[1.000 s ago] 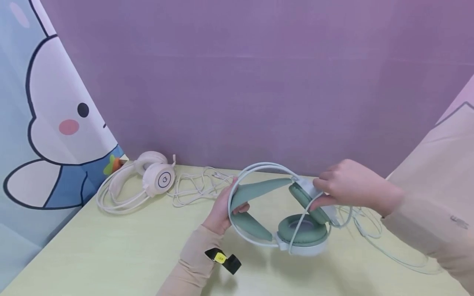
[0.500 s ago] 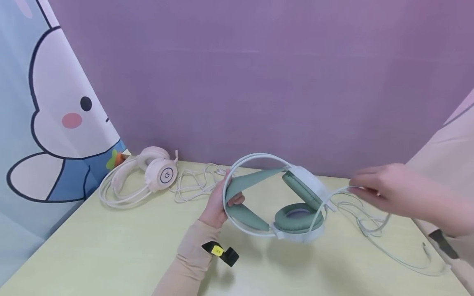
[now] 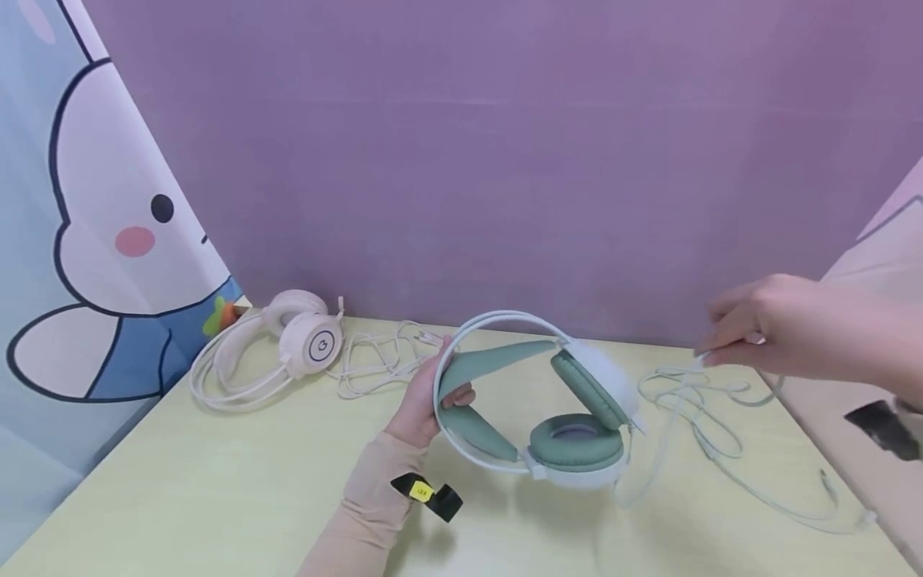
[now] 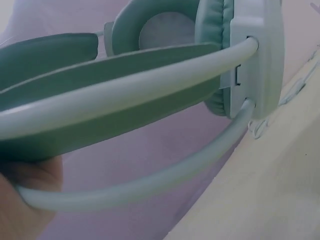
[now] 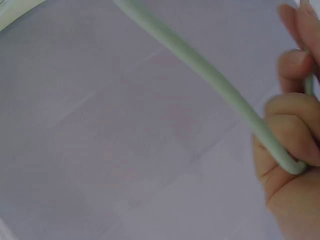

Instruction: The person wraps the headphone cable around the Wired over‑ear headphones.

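Note:
A pair of green and white headphones [image 3: 587, 385] is held above the table, on its side, with both ear cushions facing inward. My left hand [image 3: 421, 405] grips it at the middle of the headband, fingers around the green inner strap and the outer hoops. The left wrist view shows two pale hoops [image 4: 130, 92] running into the ear cup housing. Over at the right, my right hand [image 3: 786, 332] pinches the headphones' pale green cable [image 5: 215, 80] between thumb and fingers. In the right wrist view the cable also loops through the curled fingers.
White headphones [image 3: 310, 344] lie at the back left, their white cable [image 3: 382, 369] bunched beside them. The rest of the green cable [image 3: 714, 449] lies in loose loops on the pale yellow table [image 3: 216, 489], near its right edge. A purple backdrop [image 3: 505, 184] stands behind.
My right hand has left the ear cup and moved right, drawing the cable with it. The cable's loop in front of the cups has cleared away. My left hand keeps its hold, almost still.

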Motion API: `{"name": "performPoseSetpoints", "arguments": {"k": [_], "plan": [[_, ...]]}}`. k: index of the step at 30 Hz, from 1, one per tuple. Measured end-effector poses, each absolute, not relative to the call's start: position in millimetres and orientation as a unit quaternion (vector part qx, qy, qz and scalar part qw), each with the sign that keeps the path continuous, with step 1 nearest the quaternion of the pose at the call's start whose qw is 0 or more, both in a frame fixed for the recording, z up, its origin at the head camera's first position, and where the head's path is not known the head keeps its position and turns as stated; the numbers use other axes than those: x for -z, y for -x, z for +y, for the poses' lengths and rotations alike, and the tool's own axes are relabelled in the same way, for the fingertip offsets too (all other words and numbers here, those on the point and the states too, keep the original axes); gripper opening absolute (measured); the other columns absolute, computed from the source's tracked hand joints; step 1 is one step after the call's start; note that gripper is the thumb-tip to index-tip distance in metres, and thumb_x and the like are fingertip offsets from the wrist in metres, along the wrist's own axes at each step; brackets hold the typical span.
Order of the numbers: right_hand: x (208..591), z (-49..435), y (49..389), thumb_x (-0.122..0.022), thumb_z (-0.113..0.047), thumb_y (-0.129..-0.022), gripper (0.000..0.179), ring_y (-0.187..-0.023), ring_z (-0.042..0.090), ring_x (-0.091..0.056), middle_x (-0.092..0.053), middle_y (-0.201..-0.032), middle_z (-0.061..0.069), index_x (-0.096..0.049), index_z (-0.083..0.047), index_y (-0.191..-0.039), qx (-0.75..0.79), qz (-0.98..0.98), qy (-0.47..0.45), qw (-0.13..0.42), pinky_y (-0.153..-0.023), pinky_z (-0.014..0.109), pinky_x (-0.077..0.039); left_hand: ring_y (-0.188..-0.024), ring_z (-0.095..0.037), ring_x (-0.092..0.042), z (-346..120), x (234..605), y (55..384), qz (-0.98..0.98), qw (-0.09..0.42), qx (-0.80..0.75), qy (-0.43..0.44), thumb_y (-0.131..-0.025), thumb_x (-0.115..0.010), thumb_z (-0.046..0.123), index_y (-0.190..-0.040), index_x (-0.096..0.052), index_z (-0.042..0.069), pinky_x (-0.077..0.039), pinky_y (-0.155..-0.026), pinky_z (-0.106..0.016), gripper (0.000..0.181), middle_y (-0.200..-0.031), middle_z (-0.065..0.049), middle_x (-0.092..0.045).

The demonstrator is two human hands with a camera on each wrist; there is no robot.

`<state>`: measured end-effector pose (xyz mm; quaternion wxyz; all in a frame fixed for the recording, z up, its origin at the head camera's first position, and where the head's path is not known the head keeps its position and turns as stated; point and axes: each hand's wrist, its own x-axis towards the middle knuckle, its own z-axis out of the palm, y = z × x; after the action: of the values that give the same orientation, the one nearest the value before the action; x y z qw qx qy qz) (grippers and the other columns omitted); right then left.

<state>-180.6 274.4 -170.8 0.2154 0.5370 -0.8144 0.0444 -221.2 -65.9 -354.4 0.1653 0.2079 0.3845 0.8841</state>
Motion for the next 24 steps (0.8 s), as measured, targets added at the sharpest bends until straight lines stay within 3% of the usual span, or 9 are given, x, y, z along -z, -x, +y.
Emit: {"name": "performPoseSetpoints", "arguments": {"k": [5, 13, 18, 21, 24], "plan": [[175, 235, 194, -0.043, -0.047, -0.095, 0.047, -0.056, -0.012, -0.030, -0.037, -0.063, -0.015, -0.073, -0.016, -0.075, -0.070, -0.780, -0.575, 0.237, -0.047, 0.005, -0.027, -0.041, -0.001, -0.036, -66, 357, 220, 0.385, 0.190, -0.871, -0.241, -0.102, -0.030, 0.040, -0.062, -0.051, 0.020, -0.030, -0.052, -0.017, 0.049, -0.045, 0.011, -0.043], [194, 222, 214, -0.042, -0.049, -0.094, 0.039, -0.057, -0.008, -0.038, -0.051, -0.070, -0.018, -0.063, -0.022, -0.075, -0.083, -0.806, -0.524, 0.262, -0.052, 0.009, -0.034, -0.041, -0.003, -0.029, -66, 362, 218, 0.301, 0.269, -0.848, -0.343, -0.102, -0.029, 0.041, -0.065, -0.050, 0.023, -0.024, -0.052, -0.015, 0.046, -0.049, 0.013, -0.045], [218, 225, 218, -0.067, -0.021, -0.087, 0.010, -0.061, -0.006, -0.045, -0.057, -0.071, -0.017, -0.066, -0.022, -0.077, -0.141, -0.827, -0.490, 0.239, -0.056, 0.009, -0.039, -0.044, -0.003, -0.033, -65, 357, 217, 0.250, 0.277, -0.854, -0.361, -0.101, -0.035, 0.041, -0.067, -0.056, 0.022, -0.018, -0.052, -0.016, 0.044, -0.051, 0.013, -0.050], [239, 223, 222, -0.069, -0.002, -0.082, 0.016, -0.063, -0.004, -0.048, -0.059, -0.072, -0.012, -0.067, -0.018, -0.079, -0.177, -0.831, -0.475, 0.230, -0.057, 0.012, -0.041, -0.043, -0.003, -0.036, -64, 356, 217, 0.201, 0.282, -0.867, -0.358, -0.099, -0.044, 0.037, -0.066, -0.058, 0.020, -0.014, -0.053, -0.017, 0.039, -0.049, 0.011, -0.050], [259, 221, 221, -0.064, 0.005, -0.082, 0.021, -0.067, -0.002, -0.052, -0.061, -0.077, -0.012, -0.068, -0.015, -0.086, -0.246, -0.835, -0.449, 0.202, -0.060, 0.015, -0.043, -0.042, -0.003, -0.038, -63, 357, 217, 0.167, 0.281, -0.881, -0.343, -0.097, -0.049, 0.035, -0.064, -0.057, 0.018, -0.016, -0.052, -0.015, 0.038, -0.047, 0.009, -0.051]]}}
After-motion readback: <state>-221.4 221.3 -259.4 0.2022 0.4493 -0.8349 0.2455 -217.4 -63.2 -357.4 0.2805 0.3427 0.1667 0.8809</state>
